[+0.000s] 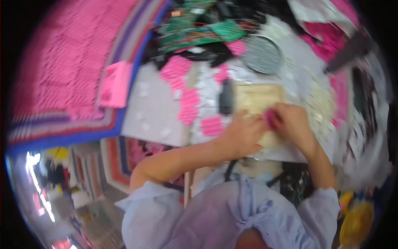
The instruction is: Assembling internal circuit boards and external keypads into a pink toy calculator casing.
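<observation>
My right hand (293,124) pinches a small magenta piece (271,119) above a cream-coloured pad (259,95). Close beside it, my left hand (245,135) reaches over the pad's left part, its fingers apart and blurred, with nothing visible in them. Just left of the pad stands a dark block-shaped object (226,97). A flat pink ribbed piece (212,126) lies near my left wrist. Motion blur hides the finer shape of the magenta piece.
Stacked trays full of pink pieces (70,58) rise on the left, a pink box (115,84) at their edge. Pink clusters (190,103) and small white pieces (207,87) cover the middle. A round grey tin (262,54), green circuit boards (186,35) and plastic bags (365,153) surround the work area.
</observation>
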Action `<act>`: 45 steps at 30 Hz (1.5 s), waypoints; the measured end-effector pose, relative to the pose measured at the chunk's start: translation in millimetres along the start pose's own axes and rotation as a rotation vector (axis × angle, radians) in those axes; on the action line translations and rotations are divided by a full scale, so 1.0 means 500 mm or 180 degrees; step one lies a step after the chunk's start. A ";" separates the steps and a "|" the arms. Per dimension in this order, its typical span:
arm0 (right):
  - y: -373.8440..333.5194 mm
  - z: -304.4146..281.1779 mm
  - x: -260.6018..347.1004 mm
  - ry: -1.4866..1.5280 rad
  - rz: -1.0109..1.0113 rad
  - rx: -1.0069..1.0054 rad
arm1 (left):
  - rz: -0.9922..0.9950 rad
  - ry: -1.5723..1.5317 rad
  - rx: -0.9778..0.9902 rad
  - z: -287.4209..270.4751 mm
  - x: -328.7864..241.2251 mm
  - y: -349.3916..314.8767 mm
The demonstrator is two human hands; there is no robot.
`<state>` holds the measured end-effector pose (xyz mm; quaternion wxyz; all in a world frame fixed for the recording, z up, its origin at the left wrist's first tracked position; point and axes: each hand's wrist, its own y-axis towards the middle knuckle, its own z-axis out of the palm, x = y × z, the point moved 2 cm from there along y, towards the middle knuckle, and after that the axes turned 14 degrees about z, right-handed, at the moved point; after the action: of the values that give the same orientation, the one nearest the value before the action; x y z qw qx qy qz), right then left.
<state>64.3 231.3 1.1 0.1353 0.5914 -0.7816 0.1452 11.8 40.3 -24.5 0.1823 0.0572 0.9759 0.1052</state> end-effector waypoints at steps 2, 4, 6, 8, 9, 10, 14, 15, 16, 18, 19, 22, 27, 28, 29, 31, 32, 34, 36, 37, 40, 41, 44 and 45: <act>0.005 -0.009 0.012 -0.0146 0.0014 0.0199 | 0.0113 -0.0011 -0.0048 -0.006 0.004 -0.013; 0.005 0.005 0.017 -0.0445 -0.0153 -0.0009 | 0.0260 -0.0112 -0.0109 -0.020 0.006 -0.032; -0.007 0.017 0.009 -0.0244 -0.0210 -0.0131 | -0.0280 -0.0444 0.0162 -0.071 0.049 -0.065; -0.005 0.016 0.004 -0.0082 -0.0043 -0.0106 | -0.1141 -0.0663 -0.0001 -0.184 0.131 -0.090; -0.004 0.007 0.010 0.0039 0.0049 0.0003 | -0.1135 0.0173 -0.1418 -0.217 0.180 -0.178; -0.008 0.001 0.006 0.0117 0.0215 0.0097 | -0.2012 0.0224 -0.1418 -0.301 0.228 -0.213; -0.003 -0.013 0.006 0.0472 0.0449 0.0290 | -0.3061 0.0717 -0.1040 -0.458 0.439 -0.524; -0.003 -0.015 -0.003 0.0440 0.0372 0.0362 | -0.3046 0.0322 -0.0817 -0.472 0.461 -0.561; -0.003 -0.013 -0.007 0.0233 0.0438 0.0384 | -0.3052 -0.0060 -0.0602 -0.483 0.481 -0.603; -0.008 -0.020 -0.011 0.0719 0.0219 0.0256 | -0.3272 -0.0059 -0.0152 -0.473 0.526 -0.746; -0.012 -0.028 -0.015 0.0716 0.0146 0.0223 | -0.3198 0.0252 -0.0104 -0.468 0.536 -0.789; -0.036 -0.085 -0.058 0.0870 0.0068 -0.0097 | -0.4086 0.0915 -0.1044 -0.482 0.541 -0.929; -0.105 -0.275 -0.276 0.1002 0.1850 -0.1096 | -0.2826 -0.0825 -0.3221 -0.479 0.358 -0.648; -0.123 -0.314 -0.348 0.0252 0.2106 -0.0944 | -0.2382 -0.1534 -0.3442 -0.472 0.310 -0.586; -0.157 -0.341 -0.408 -0.0494 0.2328 -0.0769 | -0.1963 -0.2305 -0.3608 -0.465 0.266 -0.536; -0.244 -0.326 -0.487 -0.1408 0.2081 -0.0285 | -0.1291 -0.3829 -0.3611 -0.430 0.216 -0.463; -0.248 -0.319 -0.482 -0.1337 0.2474 0.0208 | -0.1082 -0.4531 -0.3530 -0.408 0.204 -0.435; -0.267 -0.298 -0.481 -0.1419 0.2692 0.0521 | -0.0873 -0.5667 -0.3517 -0.346 0.208 -0.381; -0.288 -0.292 -0.505 -0.1496 0.2657 0.0070 | -0.1109 -0.6385 -0.3565 -0.297 0.200 -0.315; -0.295 -0.304 -0.508 -0.1440 0.2776 -0.0201 | -0.1482 -0.6128 -0.3538 -0.273 0.201 -0.300; -0.294 -0.356 -0.483 -0.0354 0.2965 -0.1702 | -0.2113 -0.5074 -0.3482 -0.229 0.186 -0.229; -0.291 -0.368 -0.470 0.0166 0.2943 -0.2292 | -0.2076 -0.4564 -0.3512 -0.213 0.149 -0.170; -0.238 -0.323 -0.389 0.2989 0.1518 -0.2540 | -0.2106 -0.3223 -0.3334 -0.176 0.091 -0.082; -0.217 -0.299 -0.336 0.3657 0.1345 -0.2189 | -0.2050 -0.3097 -0.3146 -0.156 0.090 -0.083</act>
<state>219.2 409.6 81.9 0.6751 0.1801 -0.6861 0.2024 -61.7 -7.5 21.8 0.6177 -0.2785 0.5936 0.4342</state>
